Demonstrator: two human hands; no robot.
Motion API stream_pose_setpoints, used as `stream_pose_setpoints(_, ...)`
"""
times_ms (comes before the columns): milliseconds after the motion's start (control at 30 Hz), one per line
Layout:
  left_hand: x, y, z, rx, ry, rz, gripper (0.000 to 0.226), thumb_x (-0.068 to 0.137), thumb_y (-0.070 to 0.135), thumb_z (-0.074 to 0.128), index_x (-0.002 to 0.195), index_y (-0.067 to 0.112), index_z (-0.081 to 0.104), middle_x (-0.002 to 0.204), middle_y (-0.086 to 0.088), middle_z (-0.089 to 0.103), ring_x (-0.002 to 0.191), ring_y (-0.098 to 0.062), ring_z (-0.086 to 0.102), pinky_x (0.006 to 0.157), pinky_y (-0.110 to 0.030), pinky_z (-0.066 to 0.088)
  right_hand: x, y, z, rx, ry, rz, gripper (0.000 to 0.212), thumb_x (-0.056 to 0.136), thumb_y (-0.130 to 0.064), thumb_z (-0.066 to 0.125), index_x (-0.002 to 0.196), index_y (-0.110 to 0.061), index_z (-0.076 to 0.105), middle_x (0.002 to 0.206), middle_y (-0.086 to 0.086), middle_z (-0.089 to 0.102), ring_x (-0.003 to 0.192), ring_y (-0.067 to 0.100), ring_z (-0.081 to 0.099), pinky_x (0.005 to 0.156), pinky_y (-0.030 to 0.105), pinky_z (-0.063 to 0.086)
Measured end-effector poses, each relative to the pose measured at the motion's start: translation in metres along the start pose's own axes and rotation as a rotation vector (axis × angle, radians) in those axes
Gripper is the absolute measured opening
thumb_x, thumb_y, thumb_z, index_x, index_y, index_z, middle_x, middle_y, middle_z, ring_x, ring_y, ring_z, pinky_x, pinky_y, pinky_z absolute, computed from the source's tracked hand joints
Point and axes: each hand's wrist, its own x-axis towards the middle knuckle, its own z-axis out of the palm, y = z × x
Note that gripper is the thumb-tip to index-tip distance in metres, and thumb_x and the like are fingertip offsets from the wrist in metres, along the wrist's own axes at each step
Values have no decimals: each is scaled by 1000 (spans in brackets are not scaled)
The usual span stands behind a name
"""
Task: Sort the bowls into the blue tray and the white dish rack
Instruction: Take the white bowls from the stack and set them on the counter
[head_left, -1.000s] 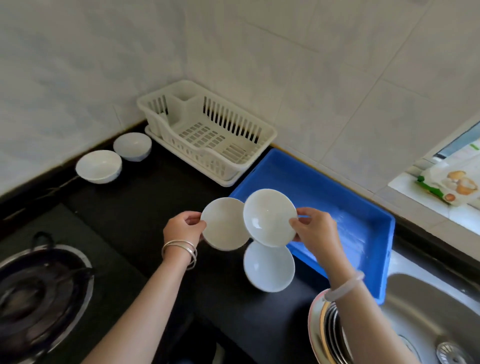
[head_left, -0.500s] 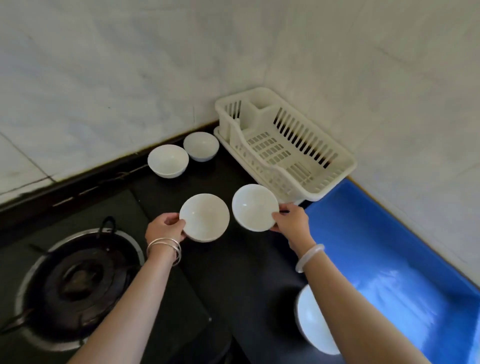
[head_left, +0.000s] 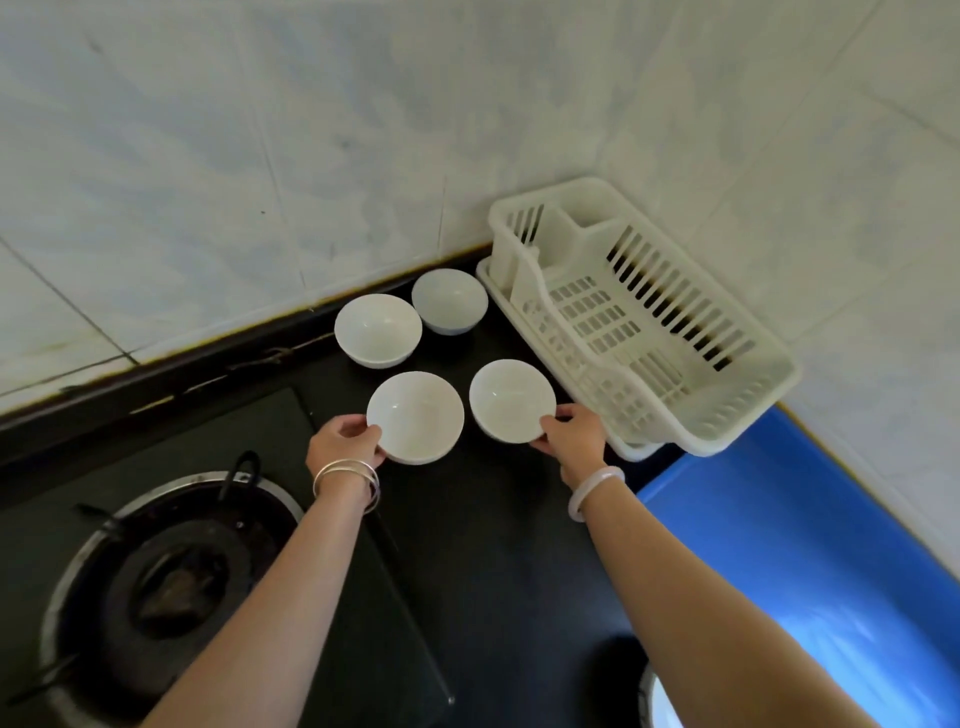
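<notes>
My left hand (head_left: 344, 440) grips the near rim of a white bowl (head_left: 415, 417) low over the black counter. My right hand (head_left: 570, 434) holds a second white bowl (head_left: 511, 399) by its near rim, just left of the white dish rack (head_left: 670, 358). Two more white bowls stand behind them by the wall: a larger one (head_left: 377, 329) and a bluish one (head_left: 450, 300). The blue tray (head_left: 810, 545) lies to the right, nothing showing inside it. Part of another white bowl (head_left: 662, 706) peeks out at the bottom edge under my right forearm.
A gas stove burner (head_left: 171, 577) with its black glass top fills the lower left. Tiled walls meet in the corner behind the rack. Dark countertop (head_left: 498, 561) stretches between my arms.
Both hands carried their bowls left and forward, away from the blue tray towards the two bowls by the wall. The view swung left; the sink left the frame.
</notes>
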Motion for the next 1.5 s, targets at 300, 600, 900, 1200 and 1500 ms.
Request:
stream_pose_setpoints(300,10,-3,7,-19,20,-60,22,77,-2,64,95,12,64,93,-5,61,87,-24,61,69,-33,56,9,5,13,24,1,-3,17,85,-2,61,97,-13,55,102,6,55,85,18,60,55,24,57)
stream_pose_setpoints(600,5,-8,9,-105,0,-69,24,80,-2,61,99,12,60,102,-7,59,98,-26,60,75,-36,56,5,8,10,146,-120,130,22,90,-19,61,111,-19,54,112,9,60,87,20,66,61,29,57)
stream_pose_setpoints(900,-16,-27,9,-415,-144,-307,38,88,10,56,125,14,49,114,-12,55,79,-24,63,66,-35,55,-7,29,13,576,-155,299,41,91,-13,60,131,-17,51,114,8,61,88,26,69,54,28,58)
stream_pose_setpoints(1200,-12,-15,23,-546,-98,-369,33,87,7,57,119,14,53,115,-10,55,75,-24,61,65,-35,57,3,4,32,606,-159,244,36,92,-9,58,128,-11,54,121,12,60,86,23,68,61,25,60)
stream_pose_setpoints(1500,-17,-13,26,-540,-39,-389,23,85,8,61,106,17,56,132,-12,50,110,-34,58,68,-38,59,12,-8,46,603,-159,235,35,92,-10,58,127,-11,54,122,12,61,83,21,68,65,27,59)
